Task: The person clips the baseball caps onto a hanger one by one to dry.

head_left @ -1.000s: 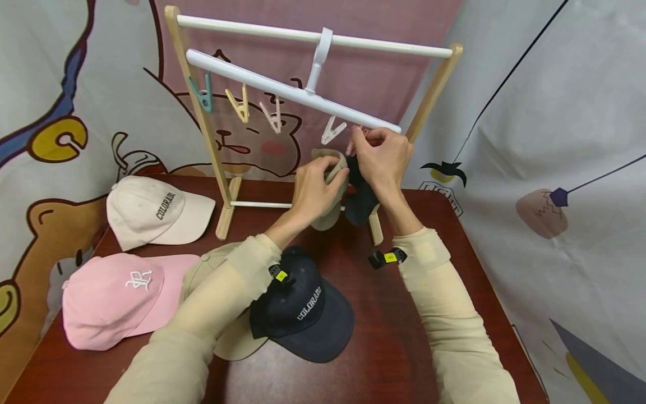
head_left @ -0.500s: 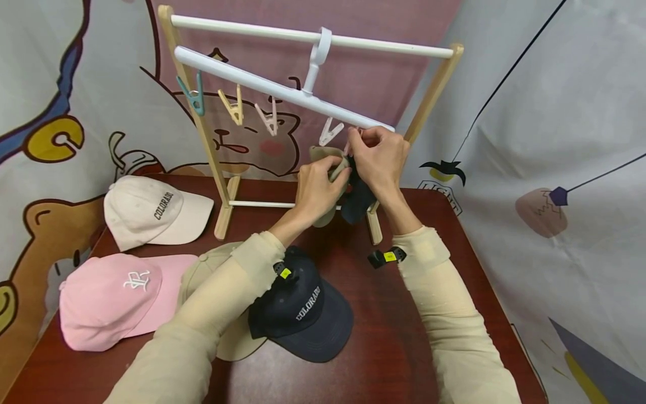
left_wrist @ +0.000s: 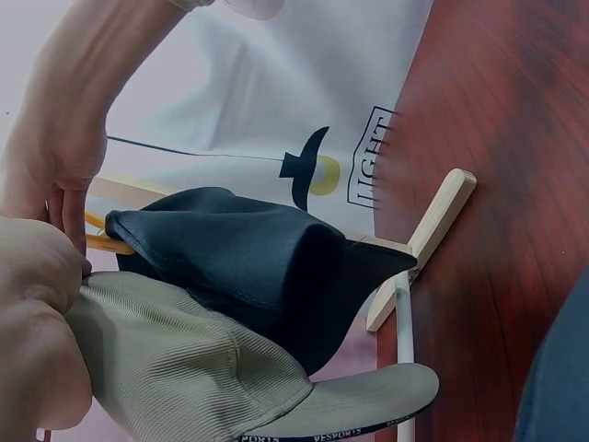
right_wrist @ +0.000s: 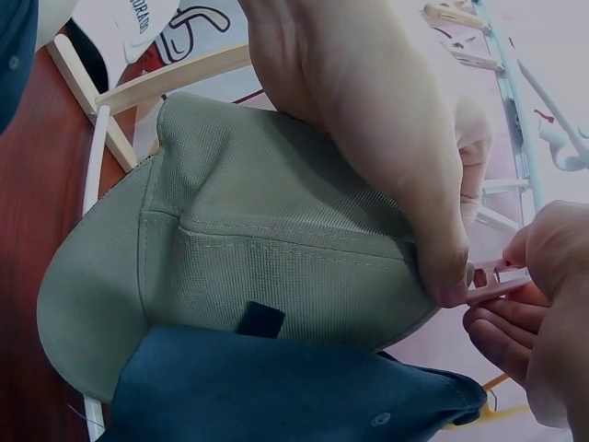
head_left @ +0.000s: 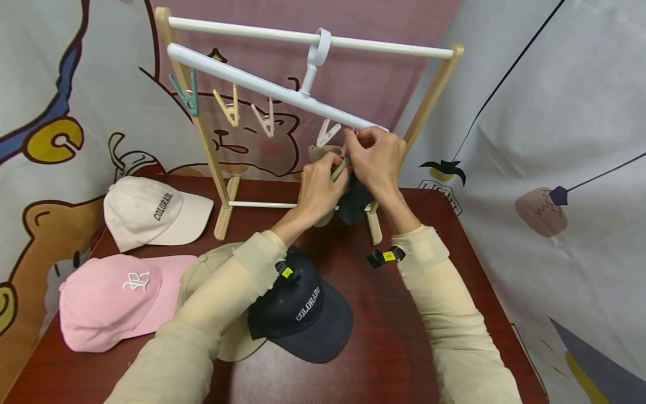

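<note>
My left hand [head_left: 319, 185] grips an olive-green ribbed cap [right_wrist: 276, 203] by its back edge, its brim hanging down. Right beside it, my right hand [head_left: 379, 158] pinches a pink clip [right_wrist: 497, 287] under the low right end of the tilted white hanger [head_left: 242, 79]. In the right wrist view the cap's edge is at the clip's tip; whether the clip bites it, I cannot tell. A dark navy cap [left_wrist: 230, 249] hangs against the olive one from an orange clip [left_wrist: 112, 243]. Teal [head_left: 188, 100], yellow [head_left: 229, 109], pale pink [head_left: 266, 119] and white clips [head_left: 327, 133] dangle along the hanger.
A wooden rack with a white top rail [head_left: 242, 28] carries the hanger. On the dark red table [head_left: 388, 325] lie a cream cap [head_left: 143, 210], a pink cap [head_left: 111, 297], a beige cap [head_left: 234, 342] and a navy Colorado cap [head_left: 308, 314], partly under my left forearm.
The hanger has shifted left, its left end rising slightly and its right end dipping. My left hand has brought the olive cap's edge up to the clip; my right hand has edged left.
</note>
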A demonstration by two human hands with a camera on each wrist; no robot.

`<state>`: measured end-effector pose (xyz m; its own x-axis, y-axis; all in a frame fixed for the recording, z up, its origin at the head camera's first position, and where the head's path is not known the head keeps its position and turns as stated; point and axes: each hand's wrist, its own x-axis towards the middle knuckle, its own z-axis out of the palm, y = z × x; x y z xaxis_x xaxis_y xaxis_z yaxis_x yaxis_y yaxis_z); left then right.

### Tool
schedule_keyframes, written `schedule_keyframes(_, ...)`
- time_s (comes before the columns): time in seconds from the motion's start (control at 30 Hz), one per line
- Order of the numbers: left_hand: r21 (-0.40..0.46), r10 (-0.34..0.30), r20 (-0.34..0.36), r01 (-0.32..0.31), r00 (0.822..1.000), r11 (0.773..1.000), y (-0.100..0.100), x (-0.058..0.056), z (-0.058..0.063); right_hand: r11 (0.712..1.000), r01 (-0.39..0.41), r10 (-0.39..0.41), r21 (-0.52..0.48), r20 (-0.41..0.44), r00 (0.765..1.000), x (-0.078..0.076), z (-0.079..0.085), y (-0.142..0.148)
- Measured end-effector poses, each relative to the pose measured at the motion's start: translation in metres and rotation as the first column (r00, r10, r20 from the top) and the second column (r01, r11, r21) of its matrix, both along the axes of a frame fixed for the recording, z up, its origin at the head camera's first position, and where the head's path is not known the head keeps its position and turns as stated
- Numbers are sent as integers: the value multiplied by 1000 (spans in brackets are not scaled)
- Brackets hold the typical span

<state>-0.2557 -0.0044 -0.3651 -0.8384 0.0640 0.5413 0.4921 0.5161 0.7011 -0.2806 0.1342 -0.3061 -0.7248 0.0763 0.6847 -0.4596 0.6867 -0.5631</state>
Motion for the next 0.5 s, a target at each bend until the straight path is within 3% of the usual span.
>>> schedule_keyframes(0.5, -3, -9, -46, 9, 999, 1000, 3, -3, 4, 998, 4, -2, 67, -17, 1000, -2, 3, 2)
